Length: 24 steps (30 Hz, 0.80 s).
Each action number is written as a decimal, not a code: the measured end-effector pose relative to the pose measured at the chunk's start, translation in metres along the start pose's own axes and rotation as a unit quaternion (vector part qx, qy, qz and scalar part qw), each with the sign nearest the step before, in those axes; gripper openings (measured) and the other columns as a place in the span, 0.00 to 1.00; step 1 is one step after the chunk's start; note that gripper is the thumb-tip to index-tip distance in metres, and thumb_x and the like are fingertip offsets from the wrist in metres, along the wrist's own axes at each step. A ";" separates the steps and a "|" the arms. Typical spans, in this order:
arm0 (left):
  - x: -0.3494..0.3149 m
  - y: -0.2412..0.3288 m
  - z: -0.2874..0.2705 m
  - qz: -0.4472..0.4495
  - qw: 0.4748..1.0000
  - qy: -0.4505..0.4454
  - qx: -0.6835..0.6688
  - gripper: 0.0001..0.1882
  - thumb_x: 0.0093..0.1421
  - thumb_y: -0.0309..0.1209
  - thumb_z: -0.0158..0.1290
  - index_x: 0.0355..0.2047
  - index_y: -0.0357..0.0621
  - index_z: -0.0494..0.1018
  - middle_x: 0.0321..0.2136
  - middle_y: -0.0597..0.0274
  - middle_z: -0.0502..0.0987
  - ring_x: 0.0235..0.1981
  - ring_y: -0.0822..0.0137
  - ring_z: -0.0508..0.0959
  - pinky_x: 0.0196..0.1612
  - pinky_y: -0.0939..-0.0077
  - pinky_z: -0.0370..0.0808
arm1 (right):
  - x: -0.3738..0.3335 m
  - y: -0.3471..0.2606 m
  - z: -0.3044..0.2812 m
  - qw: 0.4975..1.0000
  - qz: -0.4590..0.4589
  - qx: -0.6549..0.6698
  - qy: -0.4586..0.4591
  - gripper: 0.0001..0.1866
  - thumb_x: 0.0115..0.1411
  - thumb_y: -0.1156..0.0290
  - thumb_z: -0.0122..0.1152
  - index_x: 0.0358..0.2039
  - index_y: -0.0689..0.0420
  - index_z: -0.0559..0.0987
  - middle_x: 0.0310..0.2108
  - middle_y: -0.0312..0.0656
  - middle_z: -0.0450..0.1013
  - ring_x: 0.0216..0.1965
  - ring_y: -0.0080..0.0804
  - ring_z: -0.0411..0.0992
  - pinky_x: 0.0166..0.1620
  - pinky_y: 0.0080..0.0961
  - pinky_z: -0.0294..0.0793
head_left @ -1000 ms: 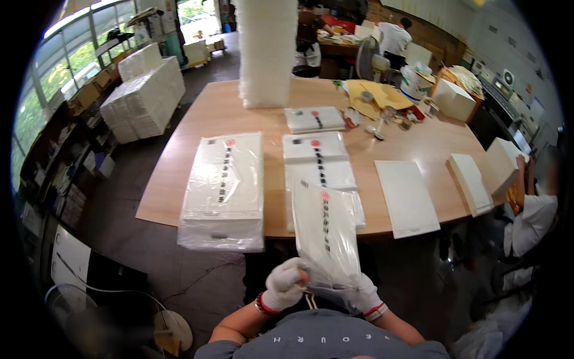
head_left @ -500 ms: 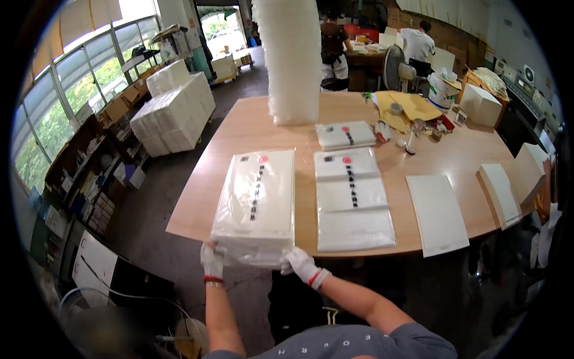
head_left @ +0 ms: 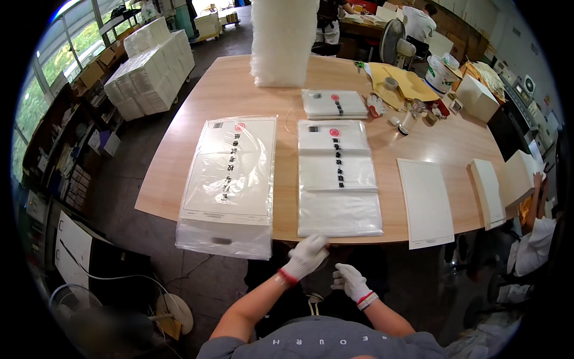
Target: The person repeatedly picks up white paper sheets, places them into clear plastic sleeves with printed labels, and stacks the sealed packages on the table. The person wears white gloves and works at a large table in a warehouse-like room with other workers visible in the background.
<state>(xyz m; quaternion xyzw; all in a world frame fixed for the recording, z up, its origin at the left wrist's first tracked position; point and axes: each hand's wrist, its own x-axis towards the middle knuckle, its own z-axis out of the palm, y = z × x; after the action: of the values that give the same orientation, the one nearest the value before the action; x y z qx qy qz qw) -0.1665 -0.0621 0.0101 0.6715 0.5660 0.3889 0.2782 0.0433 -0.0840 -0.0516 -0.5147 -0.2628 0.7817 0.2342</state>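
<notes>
My left hand [head_left: 308, 257], in a white work glove with a red cuff, is just off the table's front edge, below a stack of clear printed plastic bags [head_left: 339, 212]. Its fingers reach forward, slightly blurred, and I see nothing in them. My right hand [head_left: 351, 282], gloved alike, hovers to its right over my lap, fingers loosely bent and apart, holding nothing visible. On the left, a clear bag [head_left: 224, 242] with a handle slot encloses cream paper sheets [head_left: 206, 179]; its lower end hangs past the table edge.
A tall white stack [head_left: 281, 48] stands at the table's back. Folded bags [head_left: 335, 106], a spare glove [head_left: 375, 106], brown paper [head_left: 412, 84] and a glass jar [head_left: 411, 116] lie farther back. Rightward are a paper stack [head_left: 426, 203], a narrower stack [head_left: 487, 194] and a co-worker's arms [head_left: 538, 200].
Both hands have let go of the left bag's lower end and moved right, toward the stack of bags. The bag's slotted end now lies flat. The view has tilted down.
</notes>
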 end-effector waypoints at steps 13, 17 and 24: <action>0.135 -0.068 0.069 -0.072 0.989 -0.048 0.118 0.10 0.54 0.36 0.50 0.34 0.46 0.70 0.30 0.54 0.74 0.37 0.56 0.72 0.41 0.67 0.68 | -0.002 -0.010 -0.011 0.999 -0.030 0.013 -0.026 0.18 0.61 0.65 0.49 0.50 0.60 0.66 0.33 0.41 0.70 0.28 0.27 0.70 0.35 0.29 0.75; 0.142 -0.044 0.049 -0.095 0.994 -0.058 -0.003 0.09 0.54 0.32 0.49 0.33 0.42 0.67 0.26 0.49 0.74 0.28 0.54 0.74 0.31 0.64 0.69 | 0.027 -0.074 0.004 0.982 -0.184 -0.015 -0.026 0.18 0.61 0.65 0.50 0.49 0.61 0.67 0.32 0.40 0.70 0.28 0.27 0.70 0.34 0.28 0.75; 0.168 -0.069 0.038 -0.047 0.998 -0.041 -0.033 0.06 0.58 0.30 0.46 0.28 0.40 0.66 0.23 0.63 0.73 0.22 0.70 0.71 0.26 0.74 0.68 | 0.094 -0.160 0.040 0.975 -0.212 0.054 0.026 0.16 0.55 0.62 0.58 0.36 0.63 0.72 0.38 0.43 0.70 0.35 0.30 0.69 0.40 0.31 0.70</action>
<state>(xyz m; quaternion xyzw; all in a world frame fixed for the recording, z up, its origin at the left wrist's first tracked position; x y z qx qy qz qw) -0.1625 0.1184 -0.0323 0.6498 0.5724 0.3659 0.3409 -0.0121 0.0900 0.0018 -0.4542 -0.3174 0.7135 0.4288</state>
